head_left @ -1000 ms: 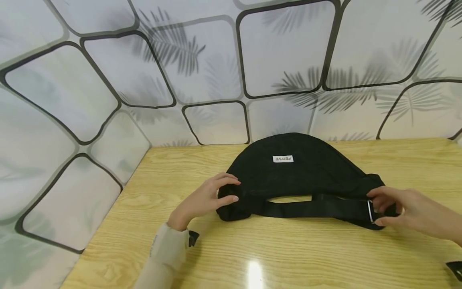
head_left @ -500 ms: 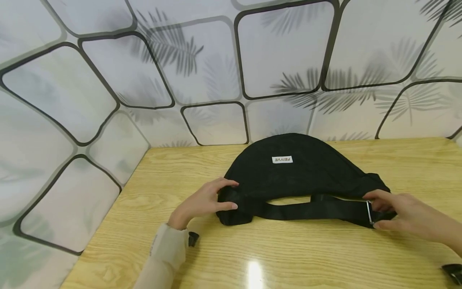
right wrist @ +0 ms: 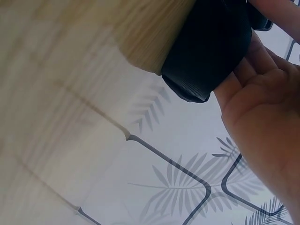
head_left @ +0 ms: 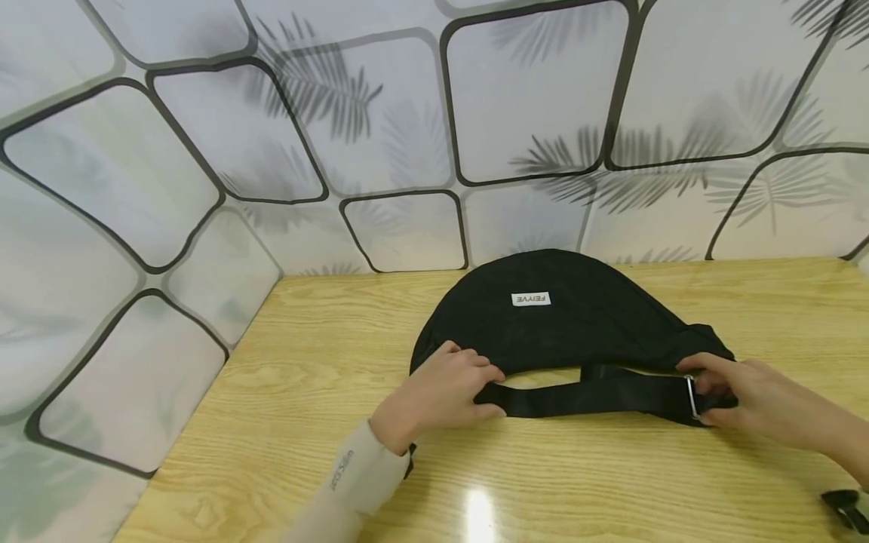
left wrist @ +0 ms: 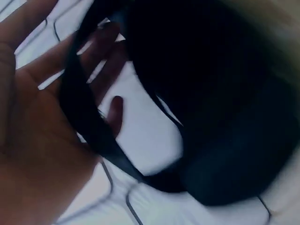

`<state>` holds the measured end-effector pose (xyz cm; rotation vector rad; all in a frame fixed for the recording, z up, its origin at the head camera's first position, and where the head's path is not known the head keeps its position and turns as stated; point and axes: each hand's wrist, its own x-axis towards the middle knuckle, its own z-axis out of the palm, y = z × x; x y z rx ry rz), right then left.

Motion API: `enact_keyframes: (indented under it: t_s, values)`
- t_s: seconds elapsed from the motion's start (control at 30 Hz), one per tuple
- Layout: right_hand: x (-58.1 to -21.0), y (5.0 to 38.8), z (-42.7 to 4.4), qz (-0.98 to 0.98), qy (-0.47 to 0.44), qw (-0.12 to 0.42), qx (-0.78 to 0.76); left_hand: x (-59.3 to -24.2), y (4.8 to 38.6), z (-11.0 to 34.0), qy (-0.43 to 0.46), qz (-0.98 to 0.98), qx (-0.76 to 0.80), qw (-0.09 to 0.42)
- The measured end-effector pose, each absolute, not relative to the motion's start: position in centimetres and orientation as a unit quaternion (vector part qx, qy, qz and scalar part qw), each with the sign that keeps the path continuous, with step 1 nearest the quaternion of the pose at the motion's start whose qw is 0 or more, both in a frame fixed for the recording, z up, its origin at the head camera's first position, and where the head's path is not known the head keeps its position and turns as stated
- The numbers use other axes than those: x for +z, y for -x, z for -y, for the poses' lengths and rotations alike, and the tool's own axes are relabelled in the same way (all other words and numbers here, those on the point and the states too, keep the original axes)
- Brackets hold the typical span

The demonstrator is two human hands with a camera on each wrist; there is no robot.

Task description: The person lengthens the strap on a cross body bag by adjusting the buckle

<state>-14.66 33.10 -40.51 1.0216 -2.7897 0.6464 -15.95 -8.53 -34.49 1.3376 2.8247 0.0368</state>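
A black half-moon sling bag lies on the wooden table, its small white label upside down in the head view. Its strap runs along the near side, with a metal buckle at the right. My left hand is at the strap's left end. In the left wrist view the strap crosses in front of its loosely spread fingers. My right hand grips the strap beside the buckle, between thumb and fingers. The right wrist view shows black fabric at those fingers.
The wooden table meets a pale patterned wall covering behind the bag and on the left. Bare tabletop lies in front of the bag. A bright reflection shows near the front.
My left hand has moved right from the bag's left end to the strap. The right hand keeps its hold near the buckle and has shifted slightly left. The bag has barely moved.
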Motion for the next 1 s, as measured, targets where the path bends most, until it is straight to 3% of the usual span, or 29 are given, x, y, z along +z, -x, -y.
enact_keyframes:
  t_s: [0.33,0.63,0.77,1.0]
  values:
    - [-40.2,14.6,-32.4,0.913,-0.341,0.050,0.216,-35.2,16.8,1.5,-0.419,-0.901,0.015,0.110]
    - [-40.3,14.7,-32.3,0.910,-0.357,0.054,0.204,-36.0,16.5,2.5,-0.400,-0.887,0.067,0.219]
    - [-40.0,14.8,-33.0,0.919,-0.349,0.065,0.170,-35.7,16.0,4.6,-0.384,-0.894,0.065,0.220]
    - [-40.2,15.1,-34.1,0.899,-0.390,0.126,0.155,-35.1,15.3,7.9,-0.377,-0.913,0.028,0.157]
